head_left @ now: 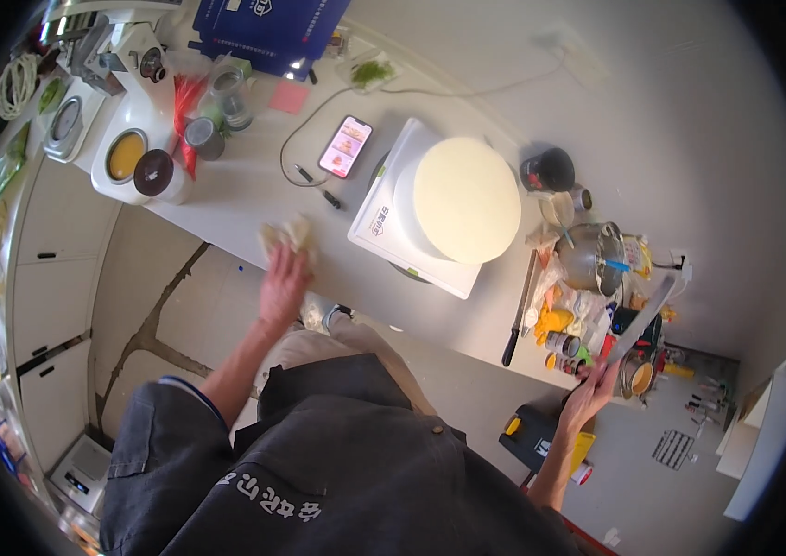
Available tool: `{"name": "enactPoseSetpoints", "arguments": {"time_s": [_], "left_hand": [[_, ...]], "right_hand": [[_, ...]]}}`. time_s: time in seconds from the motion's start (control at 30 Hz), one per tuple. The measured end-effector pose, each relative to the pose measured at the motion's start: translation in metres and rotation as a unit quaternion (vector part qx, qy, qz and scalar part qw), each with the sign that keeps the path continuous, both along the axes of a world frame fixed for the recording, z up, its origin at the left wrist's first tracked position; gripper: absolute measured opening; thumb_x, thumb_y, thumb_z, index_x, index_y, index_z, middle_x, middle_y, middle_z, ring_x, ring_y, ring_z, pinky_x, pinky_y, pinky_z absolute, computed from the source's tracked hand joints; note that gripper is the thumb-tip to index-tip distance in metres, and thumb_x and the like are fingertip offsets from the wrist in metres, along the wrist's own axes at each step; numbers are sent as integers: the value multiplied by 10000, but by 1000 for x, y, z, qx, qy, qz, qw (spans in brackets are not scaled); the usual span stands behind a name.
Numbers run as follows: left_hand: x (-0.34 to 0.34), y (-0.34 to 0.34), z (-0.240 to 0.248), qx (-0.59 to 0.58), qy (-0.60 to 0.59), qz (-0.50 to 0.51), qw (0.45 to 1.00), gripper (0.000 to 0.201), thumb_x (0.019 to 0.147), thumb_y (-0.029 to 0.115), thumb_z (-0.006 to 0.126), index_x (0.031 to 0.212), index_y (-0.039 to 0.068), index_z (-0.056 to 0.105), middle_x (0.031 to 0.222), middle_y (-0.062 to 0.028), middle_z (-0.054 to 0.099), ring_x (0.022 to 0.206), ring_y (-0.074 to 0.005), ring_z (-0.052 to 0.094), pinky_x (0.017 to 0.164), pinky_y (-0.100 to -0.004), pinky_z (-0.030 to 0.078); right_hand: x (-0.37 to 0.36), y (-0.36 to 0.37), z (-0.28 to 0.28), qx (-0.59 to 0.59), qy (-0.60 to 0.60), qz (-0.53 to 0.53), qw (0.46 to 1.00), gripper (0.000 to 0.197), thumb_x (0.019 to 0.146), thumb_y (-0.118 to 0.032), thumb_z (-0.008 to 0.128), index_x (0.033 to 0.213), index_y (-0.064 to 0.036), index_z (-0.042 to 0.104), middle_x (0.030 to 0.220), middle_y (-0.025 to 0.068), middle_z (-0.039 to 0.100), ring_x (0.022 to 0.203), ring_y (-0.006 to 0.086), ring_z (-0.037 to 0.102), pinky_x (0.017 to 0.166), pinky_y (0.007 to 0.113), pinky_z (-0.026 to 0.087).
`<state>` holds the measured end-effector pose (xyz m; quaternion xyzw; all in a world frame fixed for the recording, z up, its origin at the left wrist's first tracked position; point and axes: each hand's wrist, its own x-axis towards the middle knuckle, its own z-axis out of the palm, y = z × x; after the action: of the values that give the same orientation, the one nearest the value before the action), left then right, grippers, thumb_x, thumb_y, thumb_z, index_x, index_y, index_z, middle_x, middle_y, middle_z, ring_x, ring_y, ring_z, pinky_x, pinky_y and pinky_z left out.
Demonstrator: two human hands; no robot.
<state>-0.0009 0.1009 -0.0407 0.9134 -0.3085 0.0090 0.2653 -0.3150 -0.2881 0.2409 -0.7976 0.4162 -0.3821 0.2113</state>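
A round, smooth white frosted cake (467,199) stands on a white square board (382,232), with the dark rim of a turntable showing beneath. Close to the front edge of the counter, my left hand (287,283) is closed over a pale cloth (289,233); both are slightly smeared by motion. My right hand (592,394) is out at the far right, wrapped round the handle of a long metal icing spatula (645,315). Its blade points up and away, apart from the cake. A lit phone (346,146) lies left of the cake.
A long dark-handled knife (522,310) lies right of the cake. Past it crowd a metal mixing bowl (589,258), jars and food colour bottles. At the left are a mixer (124,79), a tub of yellow filling (126,156) and clear cups. A cable (284,153) runs beside the phone.
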Motion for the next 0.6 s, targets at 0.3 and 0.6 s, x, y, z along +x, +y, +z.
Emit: {"name": "enactPoseSetpoints", "arguments": {"time_s": [0.3,0.6], "left_hand": [[-8,69,32,-354,510,247,744,286,971,135,695,1205,8,593,1040,-143,713,894,-259,724,800,-337,584],[40,79,67,-635,435,437,466,344,838,61,839,1014,46,544,941,-80,667,836,-183,687,696,-313,556]], "right_hand": [[197,212,-43,159,276,357,878,199,980,-146,657,1112,1,681,741,76,687,622,135,680,582,300,565],[277,331,-158,94,333,527,776,183,891,-140,656,868,41,648,718,280,652,667,441,664,641,527,532]]}}
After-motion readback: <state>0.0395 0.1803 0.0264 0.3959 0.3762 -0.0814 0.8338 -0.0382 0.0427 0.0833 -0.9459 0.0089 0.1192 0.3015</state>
